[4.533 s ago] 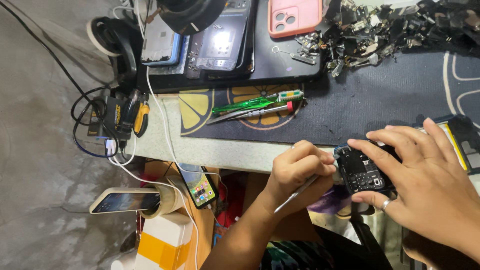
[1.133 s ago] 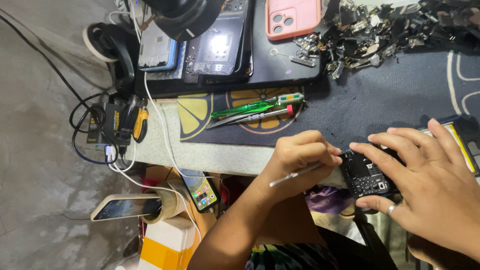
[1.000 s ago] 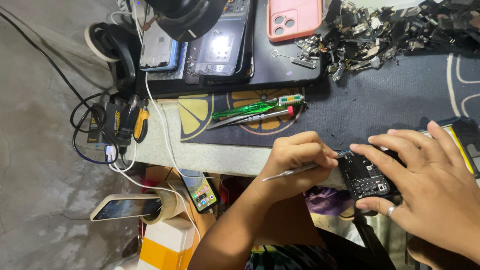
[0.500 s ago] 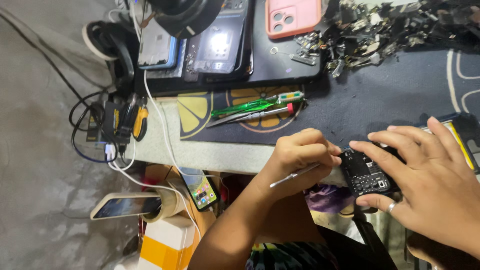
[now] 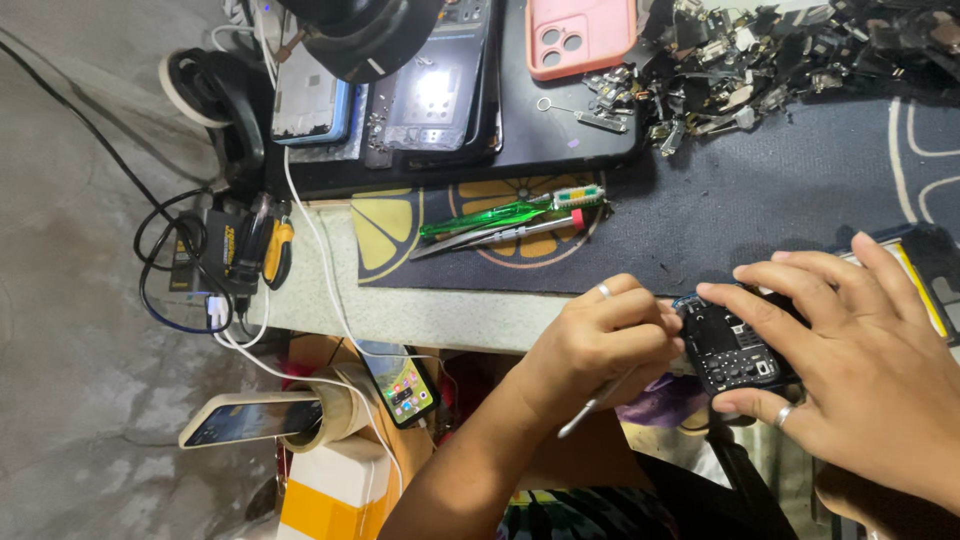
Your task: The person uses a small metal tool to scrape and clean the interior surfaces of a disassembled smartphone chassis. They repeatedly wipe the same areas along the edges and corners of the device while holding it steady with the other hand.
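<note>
Tweezers (image 5: 600, 402) lower beside opened phone (image 5: 735, 350)

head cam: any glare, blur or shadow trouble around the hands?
Head view: sharp overall; glare only on the lit phone screen under the black lamp head; left hand and right hand evenly lit on the opened black phone, soft shadows, no motion blur.

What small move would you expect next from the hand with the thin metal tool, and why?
Probably a slight nudge of the tool tip into the opened phone. The left hand pinches the thin metal tool right at the phone's edge, while the right hand presses the phone steady, its fingers spread over the exposed parts.
</note>
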